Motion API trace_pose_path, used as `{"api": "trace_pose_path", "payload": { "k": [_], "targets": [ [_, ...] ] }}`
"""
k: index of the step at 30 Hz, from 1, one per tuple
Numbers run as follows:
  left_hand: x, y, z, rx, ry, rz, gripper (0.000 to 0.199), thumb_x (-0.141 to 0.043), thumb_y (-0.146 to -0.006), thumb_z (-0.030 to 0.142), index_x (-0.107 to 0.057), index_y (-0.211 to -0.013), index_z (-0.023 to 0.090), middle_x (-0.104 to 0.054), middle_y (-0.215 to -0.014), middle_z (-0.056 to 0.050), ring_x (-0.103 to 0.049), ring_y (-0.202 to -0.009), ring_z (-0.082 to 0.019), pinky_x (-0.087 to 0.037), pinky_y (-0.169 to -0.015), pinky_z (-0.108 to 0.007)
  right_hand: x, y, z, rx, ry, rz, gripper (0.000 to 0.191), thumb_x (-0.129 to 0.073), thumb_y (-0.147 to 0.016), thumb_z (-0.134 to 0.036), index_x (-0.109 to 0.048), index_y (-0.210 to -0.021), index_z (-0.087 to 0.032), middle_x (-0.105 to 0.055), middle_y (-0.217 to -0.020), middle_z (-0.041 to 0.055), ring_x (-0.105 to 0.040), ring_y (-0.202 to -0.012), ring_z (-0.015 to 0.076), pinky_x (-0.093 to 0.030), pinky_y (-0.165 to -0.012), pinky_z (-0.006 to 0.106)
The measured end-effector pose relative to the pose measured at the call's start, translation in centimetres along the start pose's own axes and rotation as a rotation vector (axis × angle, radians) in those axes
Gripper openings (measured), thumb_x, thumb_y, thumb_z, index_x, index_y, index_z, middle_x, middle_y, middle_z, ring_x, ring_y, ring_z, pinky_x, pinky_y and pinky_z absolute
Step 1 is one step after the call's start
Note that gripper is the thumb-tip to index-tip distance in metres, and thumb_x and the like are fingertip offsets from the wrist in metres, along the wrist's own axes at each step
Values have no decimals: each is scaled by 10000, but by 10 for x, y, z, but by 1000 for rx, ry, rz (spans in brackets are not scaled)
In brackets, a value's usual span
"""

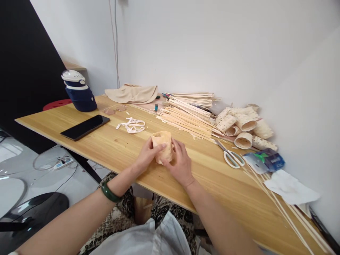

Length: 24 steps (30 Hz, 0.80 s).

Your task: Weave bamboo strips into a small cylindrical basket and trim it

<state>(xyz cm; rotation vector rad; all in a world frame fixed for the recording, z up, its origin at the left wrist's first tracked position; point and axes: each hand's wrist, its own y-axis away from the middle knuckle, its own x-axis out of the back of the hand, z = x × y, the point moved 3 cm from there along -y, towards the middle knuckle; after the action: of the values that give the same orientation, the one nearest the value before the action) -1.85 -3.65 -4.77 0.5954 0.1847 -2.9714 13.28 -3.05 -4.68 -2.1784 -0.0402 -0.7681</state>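
Observation:
Both of my hands are wrapped round a short tan bark tube (163, 150), squarish, with a dark hollow showing at its upper left rim. It is held low over the near edge of the wooden table. My left hand (147, 154) grips its left side with the thumb across the front; a green bangle is on that wrist. From the right, my right hand (180, 163) closes on it, the thumb at its lower edge and the fingers curled along its side. Just beyond the tube lies a loose tangle of white ribbon (131, 125).
A black phone (85, 127) and a blue-and-white flask (79, 90) are at left. Thin wooden strips (187, 120), bark tubes (243, 140), scissors (231, 157), a blue packet (265, 159) and white tissue (290, 187) lie at right. Beige cloth (132, 94) sits by the wall.

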Motion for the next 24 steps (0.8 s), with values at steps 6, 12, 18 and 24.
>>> {"api": "trace_pose_path", "payload": {
  "k": [6,12,18,24],
  "targets": [
    [-3,1,-6,116,57,-163,568,-754,-671,459,-718,-1127,122,-760,-1145,-162,-692,-1094,-391,-554,-944,-507,2,-3,15,-282,-544,-83,735,-646,-889,-545,-404,-1529,-277,-521,-1485,138,-622,-1236,269,-628,-906,411],
    [0,2,-9,38,20,-149,731,-775,-705,461,-622,-1350,153,-670,-1361,-157,-587,-1293,-389,-475,-1082,-499,-7,-2,7,-309,-710,-200,1059,-782,-795,-497,-166,-1628,-277,-434,-1596,131,-536,-1392,268,-479,-1148,429],
    [1,4,-1,-100,-62,-135,870,-795,-758,456,-445,-1521,226,-522,-1539,-120,-490,-1410,-332,-400,-1169,-458,-3,-4,5,-285,-605,-130,1015,-757,-818,-487,-177,-1617,-248,-400,-1610,162,-522,-1405,284,-461,-1162,453],
    [-6,8,5,-150,-148,-193,602,-771,-785,481,-643,-1282,166,-712,-1287,-127,-624,-1248,-340,-495,-1075,-454,-2,-2,1,-216,-496,-152,940,-741,-832,-477,-235,-1593,-257,-395,-1609,150,-474,-1441,281,-440,-1180,461]
  ]
}}
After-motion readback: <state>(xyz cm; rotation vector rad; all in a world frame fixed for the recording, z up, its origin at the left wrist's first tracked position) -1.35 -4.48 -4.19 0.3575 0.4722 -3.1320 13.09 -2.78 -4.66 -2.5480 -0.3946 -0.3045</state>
